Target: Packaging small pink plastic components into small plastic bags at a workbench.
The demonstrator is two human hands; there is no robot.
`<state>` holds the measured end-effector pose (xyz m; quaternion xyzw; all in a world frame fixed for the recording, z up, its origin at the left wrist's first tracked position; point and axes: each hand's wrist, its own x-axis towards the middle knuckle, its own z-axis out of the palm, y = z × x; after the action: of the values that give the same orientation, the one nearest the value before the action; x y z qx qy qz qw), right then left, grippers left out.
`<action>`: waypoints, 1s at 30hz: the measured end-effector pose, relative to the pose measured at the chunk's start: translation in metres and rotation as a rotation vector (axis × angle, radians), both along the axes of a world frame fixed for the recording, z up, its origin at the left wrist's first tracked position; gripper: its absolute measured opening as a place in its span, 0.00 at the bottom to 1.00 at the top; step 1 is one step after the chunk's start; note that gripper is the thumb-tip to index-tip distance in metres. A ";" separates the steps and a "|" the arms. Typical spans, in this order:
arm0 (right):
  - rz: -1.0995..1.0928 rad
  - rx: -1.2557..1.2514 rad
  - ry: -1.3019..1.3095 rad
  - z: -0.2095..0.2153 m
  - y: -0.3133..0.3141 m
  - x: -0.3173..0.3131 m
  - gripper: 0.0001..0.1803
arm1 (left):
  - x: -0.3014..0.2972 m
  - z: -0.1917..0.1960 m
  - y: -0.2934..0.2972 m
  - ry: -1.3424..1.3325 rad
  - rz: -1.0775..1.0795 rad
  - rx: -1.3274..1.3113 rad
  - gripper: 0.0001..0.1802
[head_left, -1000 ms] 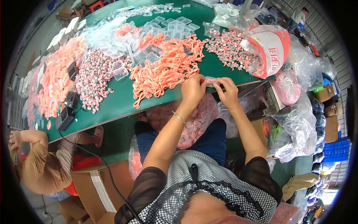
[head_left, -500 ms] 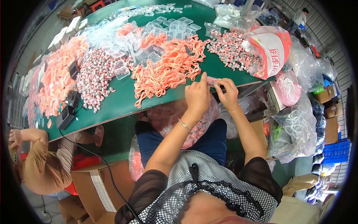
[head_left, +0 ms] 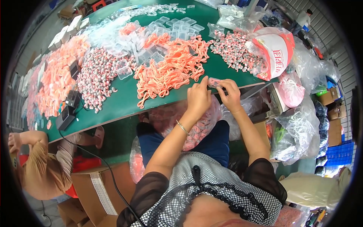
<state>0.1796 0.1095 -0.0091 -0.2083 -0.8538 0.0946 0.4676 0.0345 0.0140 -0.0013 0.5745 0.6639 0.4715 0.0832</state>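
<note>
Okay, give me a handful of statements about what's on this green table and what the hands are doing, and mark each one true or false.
1. Both hands hold a small clear case at the table's near edge. True.
2. The green table is bare apart from that case. False: it is covered with heaps of parts.
3. A heap of orange cords lies just beyond the left hand. True.
4. The left wrist is bare. False: a thin bracelet sits on it.
5. A clear bag of pinkish pieces lies in the person's lap. True.
6. The empty clear cases are stacked on the floor. False: they lie on the table, at its far side.
</note>
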 end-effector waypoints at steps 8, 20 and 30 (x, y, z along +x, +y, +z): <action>0.052 0.064 -0.062 -0.002 0.002 0.003 0.16 | -0.010 0.006 0.010 0.121 -0.083 0.189 0.22; 0.134 -0.148 -0.068 0.007 -0.014 -0.001 0.16 | -0.031 0.003 -0.003 0.157 -0.287 0.175 0.11; 0.347 -0.521 -0.224 0.031 -0.010 -0.012 0.13 | -0.039 0.001 -0.034 0.046 -0.234 0.141 0.09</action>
<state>0.1674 0.0995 0.0217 -0.1815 -0.8698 0.3644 0.2787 -0.0049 -0.0200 0.0000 0.6631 0.5594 0.4906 0.0818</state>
